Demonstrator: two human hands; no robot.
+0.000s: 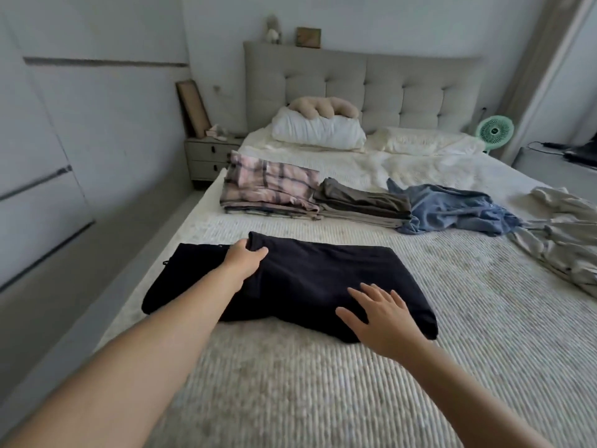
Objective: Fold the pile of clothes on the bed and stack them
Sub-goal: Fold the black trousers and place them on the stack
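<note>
Head view, notes from the remote desk.

**Op:** I log the black soft-knit garment [307, 279] lying partly folded across the near half of the bed's ribbed cream cover [323, 399]. Left hand [246, 257] pinches its far upper edge, thumb over, fingers curled under the fold. Right hand [381, 313] is spread, fingers straight, on or just above the near right corner; I cannot tell whether it touches.

**Obs:** Risks from here?

**Op:** First, as I judge it: if the left hand lifts the fold over while the right is not truly pressing, the whole piece may drag and the layers beneath slide askew. Second, the garment's left end [181, 273] sits near the mattress edge; a pull that way could tip it off.

**Obs:** And the stacks?

**Op:** Folded pink-and-grey plaid cloth pile [268, 189] and folded olive-grey pile [358, 202] touch each other further up the bed. Crumpled blue denim-like garment [452, 208] presses against the olive pile, with loose pale grey clothing [562, 234] beyond. A careless tug on the blue one could topple the olive stack.

**Obs:** Noted.
</note>
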